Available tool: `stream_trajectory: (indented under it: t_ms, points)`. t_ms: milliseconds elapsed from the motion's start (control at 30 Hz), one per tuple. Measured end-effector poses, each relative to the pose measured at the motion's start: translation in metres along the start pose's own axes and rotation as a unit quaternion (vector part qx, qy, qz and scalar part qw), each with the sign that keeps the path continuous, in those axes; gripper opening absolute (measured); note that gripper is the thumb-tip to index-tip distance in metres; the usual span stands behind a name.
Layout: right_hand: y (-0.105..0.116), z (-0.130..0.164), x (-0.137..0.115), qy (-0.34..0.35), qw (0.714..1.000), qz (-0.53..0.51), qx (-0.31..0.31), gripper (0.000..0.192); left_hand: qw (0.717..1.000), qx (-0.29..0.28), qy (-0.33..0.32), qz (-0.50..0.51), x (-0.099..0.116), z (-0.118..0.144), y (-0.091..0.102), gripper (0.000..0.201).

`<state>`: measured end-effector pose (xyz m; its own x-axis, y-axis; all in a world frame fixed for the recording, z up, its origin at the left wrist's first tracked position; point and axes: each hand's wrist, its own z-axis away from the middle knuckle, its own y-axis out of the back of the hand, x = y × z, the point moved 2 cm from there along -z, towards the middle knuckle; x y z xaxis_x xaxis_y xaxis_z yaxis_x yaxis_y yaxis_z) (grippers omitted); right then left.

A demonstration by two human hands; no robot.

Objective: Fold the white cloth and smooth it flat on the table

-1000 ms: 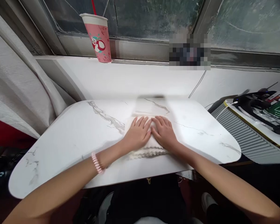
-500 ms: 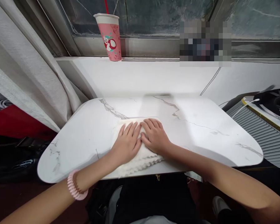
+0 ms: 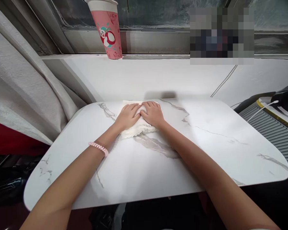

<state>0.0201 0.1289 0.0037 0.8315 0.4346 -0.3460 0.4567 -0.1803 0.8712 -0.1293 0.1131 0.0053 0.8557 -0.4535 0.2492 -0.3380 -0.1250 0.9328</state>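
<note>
One pink coil band (image 3: 98, 148) sits on the left wrist. Beyond it, one white cloth (image 3: 138, 126) lies on the surface (image 3: 206, 150), under two flat, open grips: left hand (image 3: 128, 116), right hand (image 3: 154, 113). Beyond the cloth, one pink cup (image 3: 107, 29); its cartoon print shows no readable text.

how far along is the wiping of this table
Under way. Both hands, left hand and right hand, press the white cloth flat at the far edge of the marble table. No dirt or wet streaks show, so what is left cannot be judged.
</note>
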Motion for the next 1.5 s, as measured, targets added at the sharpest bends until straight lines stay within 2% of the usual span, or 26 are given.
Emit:
stream_trajectory:
  t_ms: [233, 433, 600, 767, 900, 1000, 1200, 1333, 1500]
  points:
    - [-0.020, -0.045, 0.004, -0.020, 1.000, -0.013, 0.006, 0.036, 1.000, 0.009, 0.008, 0.022, -0.039, -0.033, 0.001, 0.048]
    - [-0.035, -0.073, -0.009, -0.016, 1.000, -0.002, 0.006, 0.034, 1.000, 0.011, 0.017, 0.015, -0.070, -0.042, 0.007, 0.050]
    - [-0.043, -0.079, -0.019, -0.011, 1.000, 0.022, 0.008, 0.033, 1.000, 0.009, 0.012, 0.014, -0.082, -0.038, 0.012, 0.050]
    - [-0.046, -0.067, -0.025, 0.036, 0.998, 0.056, 0.010, 0.037, 1.000, 0.015, 0.018, -0.017, -0.078, -0.024, 0.012, 0.049]
    - [-0.040, -0.042, -0.034, 0.055, 0.998, 0.043, 0.009, 0.038, 0.999, 0.006, 0.032, -0.037, -0.060, 0.002, 0.013, 0.050]
    - [-0.032, -0.012, -0.047, 0.054, 0.998, 0.042, 0.009, 0.039, 0.999, 0.002, 0.034, -0.039, -0.042, 0.029, 0.017, 0.051]
    - [-0.015, 0.066, -0.077, 0.051, 0.998, 0.038, 0.026, 0.041, 1.000, -0.004, -0.007, -0.026, -0.003, 0.098, 0.027, 0.050]
    - [-0.006, 0.108, -0.100, 0.079, 0.996, 0.031, 0.012, 0.043, 0.999, -0.011, 0.000, -0.037, 0.020, 0.146, 0.040, 0.051]
    - [-0.006, 0.135, -0.136, 0.129, 0.992, 0.003, -0.006, 0.045, 0.998, -0.027, 0.043, -0.048, 0.026, 0.200, 0.059, 0.052]
